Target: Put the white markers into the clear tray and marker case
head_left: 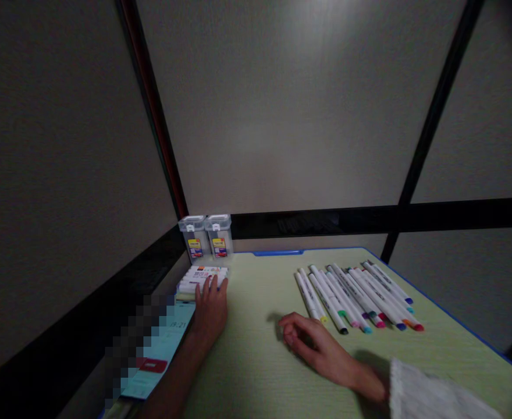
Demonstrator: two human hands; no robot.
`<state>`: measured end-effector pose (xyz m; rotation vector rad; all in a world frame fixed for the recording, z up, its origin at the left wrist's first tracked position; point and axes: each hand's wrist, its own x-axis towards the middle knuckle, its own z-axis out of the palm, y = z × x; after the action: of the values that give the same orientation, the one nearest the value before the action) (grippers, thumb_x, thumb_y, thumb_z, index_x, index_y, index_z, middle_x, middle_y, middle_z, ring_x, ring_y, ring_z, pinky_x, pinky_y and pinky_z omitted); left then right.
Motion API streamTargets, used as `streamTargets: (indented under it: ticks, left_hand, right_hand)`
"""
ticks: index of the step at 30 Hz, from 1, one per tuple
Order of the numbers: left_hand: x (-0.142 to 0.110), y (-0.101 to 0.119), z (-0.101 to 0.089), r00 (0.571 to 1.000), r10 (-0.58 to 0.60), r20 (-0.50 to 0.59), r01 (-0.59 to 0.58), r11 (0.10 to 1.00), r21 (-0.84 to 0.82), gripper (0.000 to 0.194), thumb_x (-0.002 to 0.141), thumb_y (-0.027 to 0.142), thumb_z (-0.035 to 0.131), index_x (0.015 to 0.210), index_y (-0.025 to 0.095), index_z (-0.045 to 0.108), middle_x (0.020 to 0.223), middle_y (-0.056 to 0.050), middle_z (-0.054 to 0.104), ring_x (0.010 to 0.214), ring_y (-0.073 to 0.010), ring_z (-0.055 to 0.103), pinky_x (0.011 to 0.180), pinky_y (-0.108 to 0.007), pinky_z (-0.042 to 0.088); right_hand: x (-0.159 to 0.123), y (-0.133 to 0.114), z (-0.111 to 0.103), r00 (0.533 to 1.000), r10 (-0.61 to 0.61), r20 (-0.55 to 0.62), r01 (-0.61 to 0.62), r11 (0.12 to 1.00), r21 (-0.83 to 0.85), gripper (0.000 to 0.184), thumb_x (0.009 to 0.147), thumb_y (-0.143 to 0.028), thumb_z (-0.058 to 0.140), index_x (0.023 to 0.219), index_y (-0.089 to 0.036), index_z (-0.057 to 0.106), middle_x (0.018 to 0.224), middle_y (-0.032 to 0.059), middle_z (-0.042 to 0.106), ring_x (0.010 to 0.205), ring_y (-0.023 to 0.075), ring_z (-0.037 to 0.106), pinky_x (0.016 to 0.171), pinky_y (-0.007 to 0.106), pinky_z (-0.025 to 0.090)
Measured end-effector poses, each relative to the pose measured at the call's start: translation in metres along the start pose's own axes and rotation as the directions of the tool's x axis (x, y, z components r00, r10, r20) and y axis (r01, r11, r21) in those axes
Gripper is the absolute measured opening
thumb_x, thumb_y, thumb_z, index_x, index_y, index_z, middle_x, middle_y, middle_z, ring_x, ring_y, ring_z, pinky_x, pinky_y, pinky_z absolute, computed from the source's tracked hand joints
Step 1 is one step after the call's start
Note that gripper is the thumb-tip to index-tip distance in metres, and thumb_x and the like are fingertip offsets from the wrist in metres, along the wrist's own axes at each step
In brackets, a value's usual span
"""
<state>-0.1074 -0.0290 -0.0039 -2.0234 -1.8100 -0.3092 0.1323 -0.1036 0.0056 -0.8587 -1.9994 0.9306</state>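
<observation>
My left hand (211, 311) lies on the near right part of a pack of white sticks (201, 276) with a printed label, its fingers spread over the top. What the sticks are I cannot make out. Above the table's middle, my right hand (310, 343) is loosely curled, thumb and fingertips together, with nothing visible in it. Just beyond it to the right, several white markers (356, 297) with coloured ends lie side by side in a slanting row. My right hand is apart from them.
Two clear lidded boxes (206, 237) with yellow labels stand at the back left. A phone (164, 343) with a lit screen lies at the left edge, partly behind my left forearm. The pale green table (256, 314) has a blue rim. Wall panels rise behind and on the left.
</observation>
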Motion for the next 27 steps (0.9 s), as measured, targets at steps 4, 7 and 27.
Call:
streamTargets:
  ticks: [4, 7, 27]
  left_hand:
    - [0.0005, 0.0008, 0.0010, 1.000, -0.001, -0.011, 0.001, 1.000, -0.001, 0.040, 0.083, 0.013, 0.034, 0.121, 0.018, 0.048, 0.129, -0.014, 0.046, 0.122, -0.0273, 0.036, 0.100, -0.049, 0.024]
    - [0.0004, 0.0022, -0.0006, 1.000, -0.001, -0.012, 0.001, 1.000, 0.004, 0.039, 0.083, 0.015, 0.036, 0.121, 0.018, 0.048, 0.129, -0.014, 0.045, 0.122, -0.0278, 0.036, 0.100, -0.050, 0.024]
    - [-0.0001, 0.0037, -0.0029, 0.999, -0.041, 0.019, 0.041, 0.999, 0.028, 0.044, 0.083, 0.023, 0.040, 0.126, 0.019, 0.044, 0.133, -0.013, 0.041, 0.125, -0.0303, 0.032, 0.100, -0.053, 0.021]
  right_hand:
    - [-0.0005, -0.0001, -0.0004, 1.000, 0.004, 0.006, -0.004, 1.000, -0.013, 0.010, 0.086, -0.023, 0.041, 0.085, -0.017, 0.049, 0.068, -0.0011, 0.047, 0.060, 0.0115, 0.044, 0.054, 0.022, 0.036]
    - [-0.0010, -0.0003, -0.0011, 1.000, 0.007, 0.015, -0.006, 0.999, -0.034, 0.010, 0.086, -0.023, 0.042, 0.086, -0.016, 0.050, 0.070, 0.0000, 0.049, 0.062, 0.0122, 0.045, 0.056, 0.023, 0.037]
    - [-0.0017, -0.0017, -0.0014, 0.999, 0.006, 0.038, -0.003, 0.995, -0.096, 0.016, 0.088, -0.027, 0.040, 0.082, -0.017, 0.051, 0.071, 0.0009, 0.051, 0.063, 0.0121, 0.046, 0.057, 0.022, 0.038]
